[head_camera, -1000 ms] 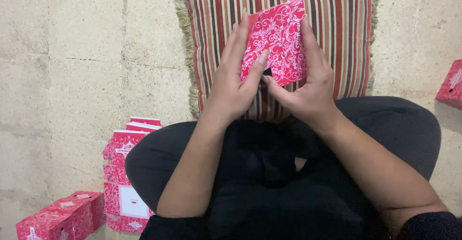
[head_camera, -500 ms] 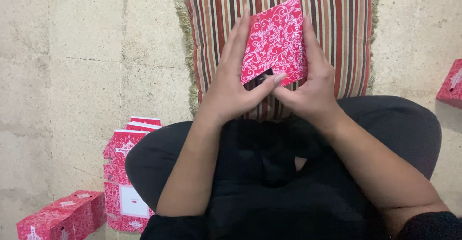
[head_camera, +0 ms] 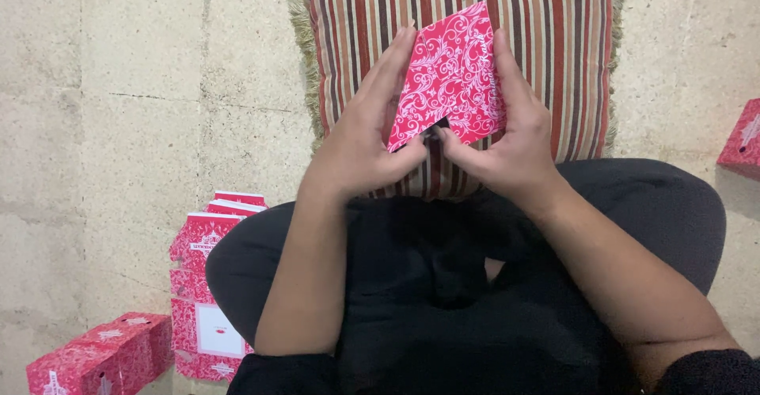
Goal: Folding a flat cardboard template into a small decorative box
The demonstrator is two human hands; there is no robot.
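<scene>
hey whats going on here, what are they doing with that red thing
A person sitting cross-legged on the floor holds a red patterned carton up in both hands, over a striped cushion. The left hand grips its left edge and the right hand its right, with both thumbs pressing at the lower edge. A stack of flat, unfolded cartons lies by the left knee, a made-up red box sits at the lower left, and another red box shows at the right edge.

Single head-worn view, looking steeply down, close over the lap, striped cushion (head_camera: 522,62) and floor (head_camera: 119,126) beyond
</scene>
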